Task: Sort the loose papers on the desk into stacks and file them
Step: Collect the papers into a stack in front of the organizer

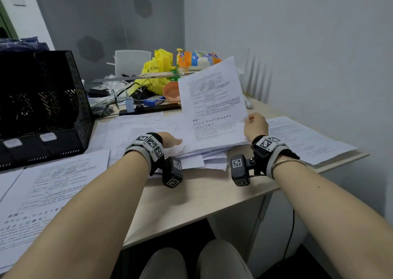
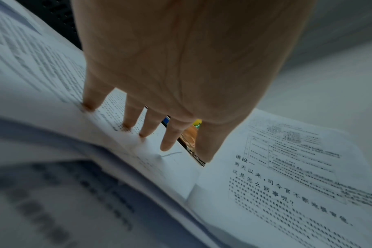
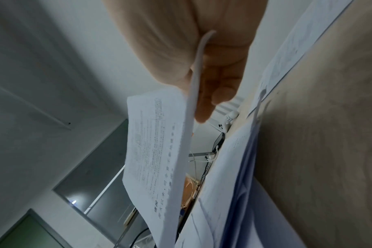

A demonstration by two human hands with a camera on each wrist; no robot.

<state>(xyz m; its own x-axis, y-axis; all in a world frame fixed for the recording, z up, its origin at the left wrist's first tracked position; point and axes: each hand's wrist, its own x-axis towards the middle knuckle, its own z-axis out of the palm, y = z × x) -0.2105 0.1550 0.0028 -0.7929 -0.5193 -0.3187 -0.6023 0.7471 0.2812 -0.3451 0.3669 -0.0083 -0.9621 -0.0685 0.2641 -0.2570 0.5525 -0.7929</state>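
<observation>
**Top sheet lifted for sorting**

While my left hand lies flat, fingers straight, pinning the loose pile between my wrists, my right hand pinches one sheet raised above it. Best keep that pressure down, lift clear, then match it to a stack.

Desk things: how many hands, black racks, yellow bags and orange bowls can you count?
Hands: 2 (left hand; right hand, pinching a sheet)
Black rack: 1
Yellow bag: 1
Orange bowl: 1
Total: 5
</observation>
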